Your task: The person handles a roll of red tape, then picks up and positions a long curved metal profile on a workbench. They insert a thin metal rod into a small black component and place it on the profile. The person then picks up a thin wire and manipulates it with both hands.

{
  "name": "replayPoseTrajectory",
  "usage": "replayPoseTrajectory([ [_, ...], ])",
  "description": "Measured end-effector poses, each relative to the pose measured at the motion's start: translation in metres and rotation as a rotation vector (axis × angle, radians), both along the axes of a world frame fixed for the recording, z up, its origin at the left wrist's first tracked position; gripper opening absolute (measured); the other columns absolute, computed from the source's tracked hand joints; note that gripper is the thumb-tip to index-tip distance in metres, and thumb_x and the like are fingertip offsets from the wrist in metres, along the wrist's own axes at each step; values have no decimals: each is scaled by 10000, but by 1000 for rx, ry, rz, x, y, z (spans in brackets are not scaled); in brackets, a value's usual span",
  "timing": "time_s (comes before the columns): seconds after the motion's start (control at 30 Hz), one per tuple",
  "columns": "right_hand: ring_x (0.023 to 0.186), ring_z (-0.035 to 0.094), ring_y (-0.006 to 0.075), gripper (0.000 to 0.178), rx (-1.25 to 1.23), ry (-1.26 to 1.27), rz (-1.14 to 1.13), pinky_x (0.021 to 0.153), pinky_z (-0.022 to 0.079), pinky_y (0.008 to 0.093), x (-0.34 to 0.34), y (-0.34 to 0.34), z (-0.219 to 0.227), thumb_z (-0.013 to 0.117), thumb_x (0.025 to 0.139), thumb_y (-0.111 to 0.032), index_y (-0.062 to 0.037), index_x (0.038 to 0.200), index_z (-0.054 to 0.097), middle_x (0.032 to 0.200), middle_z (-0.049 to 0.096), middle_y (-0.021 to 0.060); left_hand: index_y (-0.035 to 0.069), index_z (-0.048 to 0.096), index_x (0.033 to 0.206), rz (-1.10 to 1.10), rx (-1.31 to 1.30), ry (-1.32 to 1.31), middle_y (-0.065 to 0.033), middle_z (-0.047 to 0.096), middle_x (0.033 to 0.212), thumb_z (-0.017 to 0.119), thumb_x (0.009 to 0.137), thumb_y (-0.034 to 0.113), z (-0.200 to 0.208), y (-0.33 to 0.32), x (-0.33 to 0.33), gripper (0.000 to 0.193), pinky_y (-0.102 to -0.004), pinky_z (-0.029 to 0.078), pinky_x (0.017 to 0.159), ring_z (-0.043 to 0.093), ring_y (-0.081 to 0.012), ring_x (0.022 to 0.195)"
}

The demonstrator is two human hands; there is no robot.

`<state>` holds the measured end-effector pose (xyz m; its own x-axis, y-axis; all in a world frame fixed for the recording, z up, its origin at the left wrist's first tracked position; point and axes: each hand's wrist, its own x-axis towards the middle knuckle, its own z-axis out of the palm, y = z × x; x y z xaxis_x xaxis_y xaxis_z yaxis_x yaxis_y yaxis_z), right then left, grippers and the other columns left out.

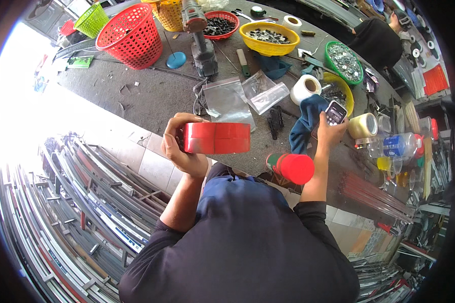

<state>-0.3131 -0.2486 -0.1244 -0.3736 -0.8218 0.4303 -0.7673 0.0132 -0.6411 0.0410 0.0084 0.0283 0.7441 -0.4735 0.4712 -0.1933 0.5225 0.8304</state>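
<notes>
The left hand [182,149] is curling around one end of a red roll [217,138], seemingly tape, its fingers bending closed on it in front of the person's body. The right hand [332,130] is gripping a smartphone [335,114], closing partway around it, with a blue cloth [303,126] lying just left of that hand. The picking up is looking done for both things, and the phone's screen is showing lit. No loose strip is hanging visibly from the roll, so it is seeming unused at this moment; what is remaining is not showing clearly.

Beyond the left hand, clear plastic bags [227,101] are lying flat on the table [151,93], and a power tool [205,58] is standing farther off. A red-capped container [294,169] is sitting between the hands, nearer the right forearm.

The roll's core and far side are hiding from view, and some of the left hand's fingers are disappearing behind it. The phone's display is appearing too small to read, and bright glare is washing out the area left of the left hand.
</notes>
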Motion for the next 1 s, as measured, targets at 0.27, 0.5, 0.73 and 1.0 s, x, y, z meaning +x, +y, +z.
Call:
replayPoseTrajectory([
  [0.27, 1321, 729, 482, 1186, -27, -104, -17, 1175, 579, 584, -18, -23, -26, 1092, 758, -447, 92, 1625, 488, 1510, 689, 310, -62, 800, 1009, -37, 151, 0, -156, 772, 953, 385, 1172, 656, -6, -3, 31, 845, -398, 527, 779, 712, -263, 853],
  [0.5, 1057, 841, 451, 992, 12, 115, -114, 946, 680, 547, -49, -41, -50, 1027, 846, -564, -83, 1583, 570, 1304, 819, 228, -48, 745, 1083, -130, 151, 65, -111, 756, 956, 466, 1208, 421, -16, 3, 48, 560, -370, 552, 850, 711, -196, 911],
  [0.73, 1108, 831, 446, 1038, -53, 132, -60, 972, 665, 572, -56, -42, -58, 954, 898, -694, -30, 1592, 562, 1379, 788, 251, -3, 723, 1266, -233, 345, 522, -43, 747, 1110, 652, 1197, 370, -50, 11, 65, 386, -288, 569, 923, 690, -96, 1022],
  [1.0, 1269, 771, 413, 841, -101, 44, -113, 1082, 626, 519, -93, -17, -57, 895, 1016, -608, 24, 1524, 672, 1390, 774, 268, -58, 768, 1361, -441, 567, 780, -93, 816, 1200, 876, 1087, 379, -46, 29, 81, 526, -305, 625, 1011, 787, -134, 1102],
])
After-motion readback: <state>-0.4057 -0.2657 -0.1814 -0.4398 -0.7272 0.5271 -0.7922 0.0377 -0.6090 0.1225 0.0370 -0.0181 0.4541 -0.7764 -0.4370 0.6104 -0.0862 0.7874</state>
